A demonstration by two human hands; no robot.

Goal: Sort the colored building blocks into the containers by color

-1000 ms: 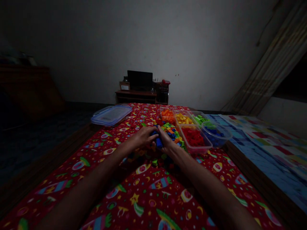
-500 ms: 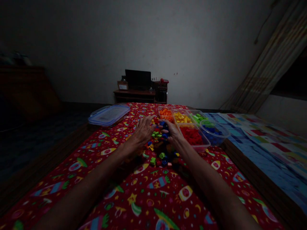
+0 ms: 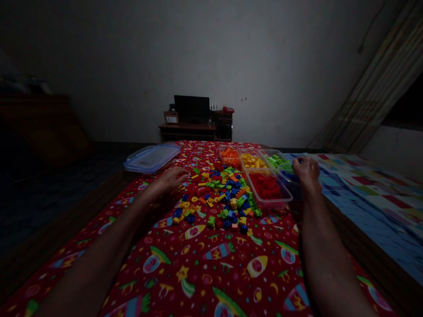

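Observation:
A mixed heap of small toy building bricks [image 3: 228, 187] in several colours lies on the red patterned cloth [image 3: 211, 273]. At the heap's left edge, my left hand [image 3: 172, 177] is open and low over the cloth, fingers loosely stretched, nothing seen in it. My right hand [image 3: 307, 171] is over the round clear tub [image 3: 291, 187] of blue bricks, its fingers drawn together; whatever they hold is hidden. Left of that tub stands a clear divided tray [image 3: 274, 203], with orange bricks [image 3: 230, 156], yellow bricks [image 3: 254, 162], green bricks [image 3: 273, 162] and red bricks [image 3: 266, 185] in separate compartments.
A clear lid with a blue rim [image 3: 152, 159] lies at the far left of the cloth. Beyond the far edge stands a low desk with a dark monitor [image 3: 191, 108]. Checked bedding [image 3: 357, 185] spreads on the right.
My right hand has moved right, from above the heap to the round tub. My left hand has drawn back left, so more of the heap shows.

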